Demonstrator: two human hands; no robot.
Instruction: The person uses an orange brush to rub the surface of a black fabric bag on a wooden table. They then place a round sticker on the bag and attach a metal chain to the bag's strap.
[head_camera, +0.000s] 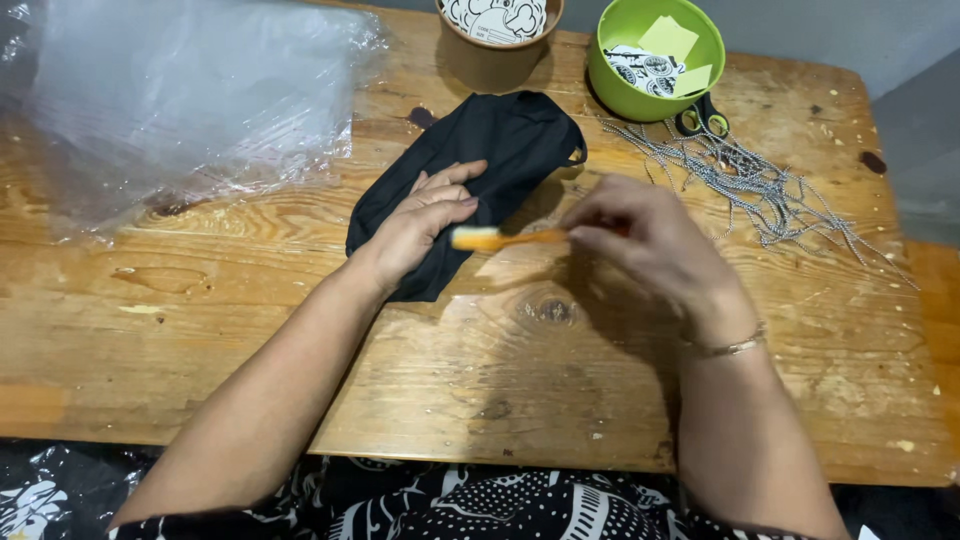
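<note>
clear plastic sheets (180, 100), green bowl (640, 95), brown cup (495, 55), scissors (703, 120), ball chains (760, 185)

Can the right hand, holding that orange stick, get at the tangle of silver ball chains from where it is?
Probably yes: the right hand is beside the tangle of silver ball chains, with only bare wooden table between, though its fingers are occupied by the orange stick.

The counter (300, 330) was rough, knotted wood with a worn, faintly shiny varnish. The black pouch (490, 150) was soft, matt cloth. The orange-handled brush (500, 238) looked like smooth plastic. Clear plastic sheeting (180, 90) lay crinkled and glossy. The ball chains (760, 185) were bright metal. The green bowl (640, 90) was smooth plastic, holding matt paper slips (668, 38).
</note>
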